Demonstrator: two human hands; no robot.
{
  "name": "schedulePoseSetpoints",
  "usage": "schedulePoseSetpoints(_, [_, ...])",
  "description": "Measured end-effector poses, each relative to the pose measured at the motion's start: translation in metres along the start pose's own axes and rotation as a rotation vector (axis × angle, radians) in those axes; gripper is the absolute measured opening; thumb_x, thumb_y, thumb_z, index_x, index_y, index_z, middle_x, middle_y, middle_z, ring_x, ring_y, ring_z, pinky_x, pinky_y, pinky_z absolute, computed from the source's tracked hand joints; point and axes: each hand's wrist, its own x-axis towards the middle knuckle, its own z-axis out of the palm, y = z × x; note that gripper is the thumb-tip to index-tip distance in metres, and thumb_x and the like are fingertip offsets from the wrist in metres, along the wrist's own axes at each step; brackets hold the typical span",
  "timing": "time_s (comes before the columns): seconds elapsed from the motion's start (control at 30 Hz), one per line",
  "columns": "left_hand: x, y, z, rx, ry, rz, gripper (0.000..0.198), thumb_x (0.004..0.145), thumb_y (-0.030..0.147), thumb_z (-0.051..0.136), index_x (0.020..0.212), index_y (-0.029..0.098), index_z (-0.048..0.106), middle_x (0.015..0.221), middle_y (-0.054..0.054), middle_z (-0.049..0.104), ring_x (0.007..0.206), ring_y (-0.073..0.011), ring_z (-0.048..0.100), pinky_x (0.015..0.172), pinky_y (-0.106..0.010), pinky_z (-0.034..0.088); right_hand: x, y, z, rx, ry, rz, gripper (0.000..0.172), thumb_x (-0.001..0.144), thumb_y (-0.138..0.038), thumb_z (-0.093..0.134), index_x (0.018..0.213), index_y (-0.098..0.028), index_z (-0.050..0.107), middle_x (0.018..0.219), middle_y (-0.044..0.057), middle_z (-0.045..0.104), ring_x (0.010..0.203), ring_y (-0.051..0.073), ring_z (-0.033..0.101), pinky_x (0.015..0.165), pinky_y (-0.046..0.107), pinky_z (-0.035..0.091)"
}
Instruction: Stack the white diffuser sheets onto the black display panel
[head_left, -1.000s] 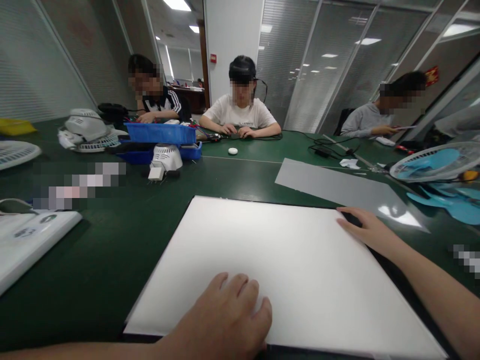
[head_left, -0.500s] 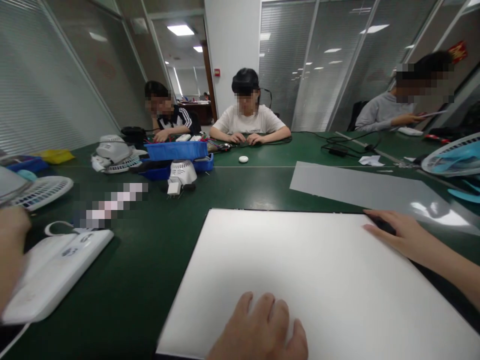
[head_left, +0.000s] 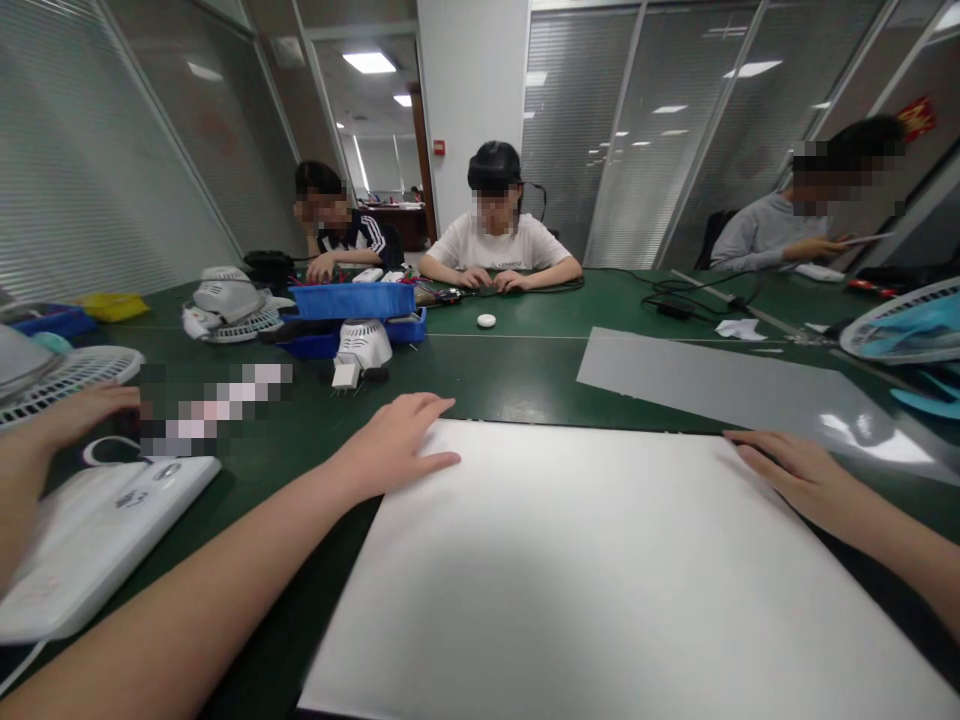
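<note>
In front of me on the green table lies a large flat white panel (head_left: pixel 600 570) with a thin dark edge. My left hand (head_left: pixel 405 445) rests over its far left corner, fingers stretched out and thumb apart on the white surface. At the opposite far corner, my right hand (head_left: pixel 795 470) lies along the right edge with its fingers extended and open. Neither hand is wrapped around anything. Part of the panel's right edge is hidden under my right hand and forearm.
A grey translucent sheet (head_left: pixel 720 385) lies beyond the panel. Blue trays (head_left: pixel 352 300) and white fan parts (head_left: pixel 364 345) stand farther left. A co-worker's hand (head_left: pixel 86 410) is at the left, above a white device (head_left: pixel 112 540). Several people sit around the green table (head_left: pixel 517 385).
My left hand has moved from the near middle of the white panel to its far left corner. My right hand stays at the far right corner. The co-worker's hand at left has shifted slightly rightward.
</note>
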Motion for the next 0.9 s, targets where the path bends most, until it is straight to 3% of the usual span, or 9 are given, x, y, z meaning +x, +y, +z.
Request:
schedulePoseSetpoints(0.1, [0.004,-0.034,0.02,0.017,-0.012,-0.056,0.067,0.091,0.057,0.056,0.143,0.015,0.053,0.143,-0.018,0.054,0.133,-0.0356,0.048,0.112,-0.053,0.039,0.0,-0.005,-0.003,0.009,-0.013,0.012,0.057,0.089,-0.071,0.039,0.117,-0.029,0.066,0.119,0.008,0.07,0.114,0.032,0.063,0.105,0.055,0.047])
schedulePoseSetpoints(0.2, [-0.001,-0.045,0.035,-0.008,0.001,-0.022,0.064,0.093,0.059,0.047,0.138,0.015,0.058,0.138,-0.017,0.056,0.13,-0.0347,0.049,0.112,-0.053,0.039,-0.002,-0.015,-0.007,-0.019,-0.033,0.015,0.063,0.083,-0.074,0.046,0.12,-0.027,0.066,0.118,0.01,0.069,0.11,0.033,0.063,0.102,0.054,0.049])
schedulePoseSetpoints(0.37, [-0.004,-0.048,0.04,-0.046,0.05,-0.013,0.061,0.094,0.059,0.043,0.133,0.015,0.062,0.137,-0.016,0.056,0.13,-0.0336,0.049,0.113,-0.052,0.038,-0.005,-0.026,-0.011,-0.064,-0.032,0.013,0.067,0.081,-0.076,0.047,0.122,-0.025,0.064,0.115,0.012,0.068,0.108,0.033,0.061,0.101,0.053,0.048])
schedulePoseSetpoints(0.57, [-0.006,-0.043,0.034,0.015,0.028,-0.051,0.056,0.094,0.059,0.047,0.129,0.018,0.064,0.133,-0.013,0.06,0.123,-0.0327,0.054,0.109,-0.051,0.043,-0.005,-0.033,-0.014,-0.058,-0.058,0.076,0.068,0.077,-0.076,0.051,0.121,-0.025,0.064,0.12,0.012,0.066,0.114,0.032,0.057,0.099,0.05,0.049])
schedulePoseSetpoints(0.9, [-0.004,-0.049,0.04,0.057,0.072,-0.041,0.059,0.092,0.062,0.049,0.128,0.018,0.064,0.127,-0.013,0.06,0.12,-0.033,0.053,0.107,-0.049,0.042,-0.004,-0.035,-0.015,-0.045,-0.043,0.056,0.067,0.077,-0.076,0.05,0.117,-0.024,0.064,0.118,0.013,0.067,0.111,0.033,0.061,0.095,0.05,0.051])
